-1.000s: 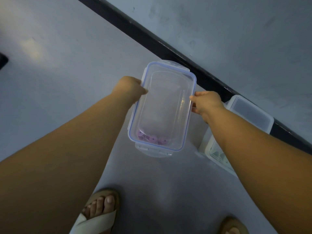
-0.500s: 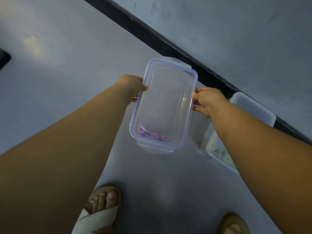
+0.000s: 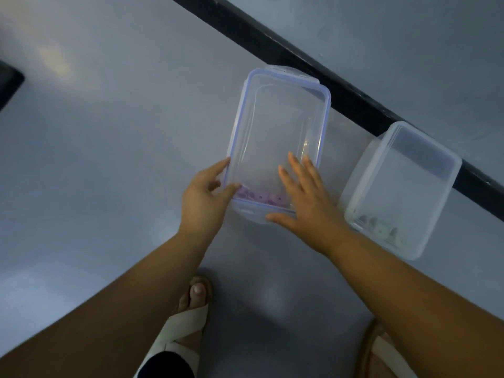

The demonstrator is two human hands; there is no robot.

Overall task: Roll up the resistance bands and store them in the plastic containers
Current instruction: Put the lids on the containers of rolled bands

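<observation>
A clear plastic container (image 3: 275, 118) with a blue-rimmed lid lies on the grey floor, its far end near the black skirting. Purple rolled bands (image 3: 259, 196) show through at its near end. My left hand (image 3: 203, 197) touches the near left corner, thumb on the lid edge and index finger along the side. Spread flat, my right hand (image 3: 305, 197) rests on the lid's near right part, fingers apart. A second clear container (image 3: 409, 181) stands to the right, with pale rolled bands (image 3: 381, 227) at its near end.
A black skirting strip (image 3: 354, 105) runs diagonally along the wall behind both containers. My feet in sandals (image 3: 185, 323) stand just below the containers, the right foot (image 3: 381, 350) at the bottom edge. A dark object (image 3: 8, 83) sits at the far left.
The container, held up by its long sides before, now lies on the floor. Both hands have slid from its sides to the near end, the right one flat on the lid.
</observation>
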